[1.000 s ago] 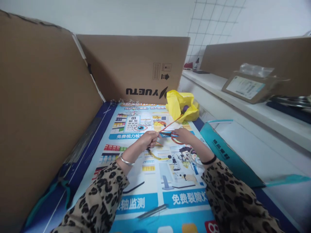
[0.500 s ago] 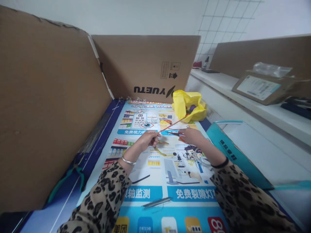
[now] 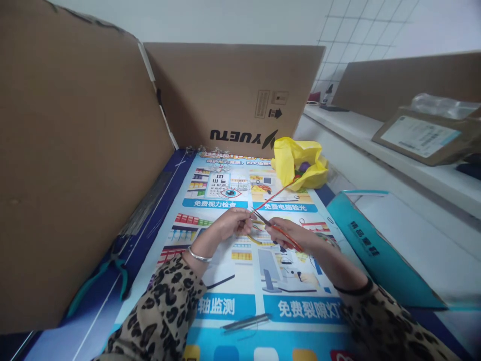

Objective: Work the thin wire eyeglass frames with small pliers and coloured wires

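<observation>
My left hand (image 3: 236, 222) pinches the end of a red strand of yarn (image 3: 276, 193), which runs taut up to a yellow bag (image 3: 282, 163). Below those fingers hangs a curved yellow strip (image 3: 254, 240); whether they hold it too I cannot tell. In my right hand (image 3: 296, 231) are scissors (image 3: 287, 237) with red-orange handles. Their dark blades point left, with the tips at the yarn close to my left fingertips. Whether the blades touch the yarn is too small to tell. Inside the bag a purple ball (image 3: 304, 167) shows.
Thin metal wires (image 3: 246, 322) lie on the printed mat in front. Teal-handled pliers (image 3: 112, 265) rest at left by a cardboard wall (image 3: 75, 175). A teal box (image 3: 370, 245) stands at right, below a shelf with a parcel (image 3: 417, 138). Wire bits lie at the back.
My right hand has turned the scissors and brought their tips left to the yarn beside my left fingers. My left hand still pinches the strand. The view has shifted slightly.
</observation>
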Available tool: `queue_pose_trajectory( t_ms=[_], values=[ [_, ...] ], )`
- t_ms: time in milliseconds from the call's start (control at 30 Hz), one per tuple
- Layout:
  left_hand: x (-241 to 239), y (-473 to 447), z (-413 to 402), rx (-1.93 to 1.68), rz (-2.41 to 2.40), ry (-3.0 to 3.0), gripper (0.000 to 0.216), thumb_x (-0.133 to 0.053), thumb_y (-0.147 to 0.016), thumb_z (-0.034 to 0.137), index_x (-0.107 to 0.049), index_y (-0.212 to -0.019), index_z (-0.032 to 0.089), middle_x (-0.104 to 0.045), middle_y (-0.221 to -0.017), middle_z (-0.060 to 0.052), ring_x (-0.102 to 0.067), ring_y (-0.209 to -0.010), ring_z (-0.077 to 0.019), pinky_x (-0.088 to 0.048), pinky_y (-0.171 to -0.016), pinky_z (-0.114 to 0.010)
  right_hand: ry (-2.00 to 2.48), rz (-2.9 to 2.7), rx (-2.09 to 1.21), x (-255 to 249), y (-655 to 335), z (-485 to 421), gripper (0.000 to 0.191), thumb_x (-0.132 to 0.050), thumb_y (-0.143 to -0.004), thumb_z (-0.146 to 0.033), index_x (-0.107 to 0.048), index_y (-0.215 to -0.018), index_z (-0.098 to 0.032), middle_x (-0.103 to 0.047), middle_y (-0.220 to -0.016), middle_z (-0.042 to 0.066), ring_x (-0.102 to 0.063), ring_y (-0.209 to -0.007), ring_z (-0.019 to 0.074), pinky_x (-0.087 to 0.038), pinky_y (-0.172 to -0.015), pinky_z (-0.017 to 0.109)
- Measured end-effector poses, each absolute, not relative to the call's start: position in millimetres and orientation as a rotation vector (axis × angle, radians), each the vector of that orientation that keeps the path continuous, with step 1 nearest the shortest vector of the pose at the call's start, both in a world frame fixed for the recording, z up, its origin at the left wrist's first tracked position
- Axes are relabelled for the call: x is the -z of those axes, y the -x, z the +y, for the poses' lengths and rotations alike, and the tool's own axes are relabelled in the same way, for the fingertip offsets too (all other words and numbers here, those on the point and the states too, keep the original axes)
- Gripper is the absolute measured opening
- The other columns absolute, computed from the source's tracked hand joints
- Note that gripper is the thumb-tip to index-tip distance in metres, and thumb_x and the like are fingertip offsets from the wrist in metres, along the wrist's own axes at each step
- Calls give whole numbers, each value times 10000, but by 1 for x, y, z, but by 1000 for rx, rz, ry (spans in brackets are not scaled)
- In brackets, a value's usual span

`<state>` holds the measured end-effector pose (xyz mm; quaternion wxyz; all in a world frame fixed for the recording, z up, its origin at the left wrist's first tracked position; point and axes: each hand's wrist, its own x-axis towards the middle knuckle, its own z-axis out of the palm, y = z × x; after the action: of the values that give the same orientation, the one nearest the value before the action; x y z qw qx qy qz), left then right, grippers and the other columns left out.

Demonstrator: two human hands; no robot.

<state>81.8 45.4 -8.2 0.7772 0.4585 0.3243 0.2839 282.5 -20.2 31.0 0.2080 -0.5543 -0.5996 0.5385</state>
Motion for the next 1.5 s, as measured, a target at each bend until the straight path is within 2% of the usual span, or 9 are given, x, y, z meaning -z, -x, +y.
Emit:
queue_pose_trajectory(
  t_ms=[133, 367, 600, 767, 900, 1100, 1300, 1500],
  values=[
    [7, -80, 45, -575, 670, -999, 278, -671, -706, 318, -621, -863, 94, -617, -603, -30, -559, -453, -81, -419, -475, -194, 1519, -1612, -1531, -29, -278, -12, 358, -552, -742, -547, -484, -738, -196, -445, -474, -76, -334, -326, 43, -222, -309, 174],
    [5, -77, 47, -565, 627, -1019, 270, -649, -725, 303, -627, -879, 83, -607, -589, -28, -553, -425, -96, -400, -454, -208, 1467, -1547, -1528, -27, -290, -7, 390, -479, -779, -575, -451, -678, -199, -436, -448, -66, -350, -317, 57, -266, -326, 196],
    [6, -76, 47, -576, 633, -1031, 266, -640, -731, 320, -628, -859, 87, -586, -554, -13, -539, -402, -88, -367, -423, -192, 1462, -1635, -1547, -23, -288, -12, 402, -504, -768, -588, -483, -751, -186, -525, -565, -30, -466, -413, 70, -354, -389, 188],
    [7, -74, 47, -567, 619, -1020, 271, -651, -723, 325, -620, -846, 85, -603, -548, -25, -542, -400, -98, -371, -412, -194, 1417, -1707, -1550, -18, -280, -13, 388, -462, -804, -575, -468, -760, -190, -484, -515, -53, -429, -380, 63, -334, -360, 182],
    [9, -73, 49, -565, 596, -988, 289, -628, -739, 333, -606, -877, 80, -647, -601, -58, -587, -437, -127, -426, -452, -216, 1423, -1649, -1595, -17, -275, -14, 365, -483, -803, -554, -447, -773, -191, -442, -480, -77, -373, -339, 50, -297, -325, 174],
    [8, -71, 51, -540, 565, -935, 314, -551, -791, 357, -597, -896, 65, -685, -687, -110, -643, -501, -181, -458, -479, -248, 1341, -1636, -1590, -14, -277, -14, 357, -520, -792, -529, -472, -854, -181, -477, -567, -65, -394, -368, 42, -292, -326, 168],
    [10, -70, 51, -532, 551, -1018, 243, -659, -741, 307, -565, -803, 92, -696, -700, -96, -645, -506, -148, -412, -448, -187, 1358, -1681, -1560, -12, -280, -14, 339, -507, -810, -511, -478, -854, -176, -480, -567, -60, -390, -370, 42, -302, -346, 178],
    [10, -72, 50, -534, 561, -1019, 297, -612, -776, 381, -570, -814, 90, -691, -660, -94, -635, -484, -140, -405, -435, -184, 1329, -1700, -1584, -10, -283, -15, 356, -469, -828, -525, -498, -901, -177, -479, -541, -62, -393, -358, 53, -293, -340, 185]
  ],
)
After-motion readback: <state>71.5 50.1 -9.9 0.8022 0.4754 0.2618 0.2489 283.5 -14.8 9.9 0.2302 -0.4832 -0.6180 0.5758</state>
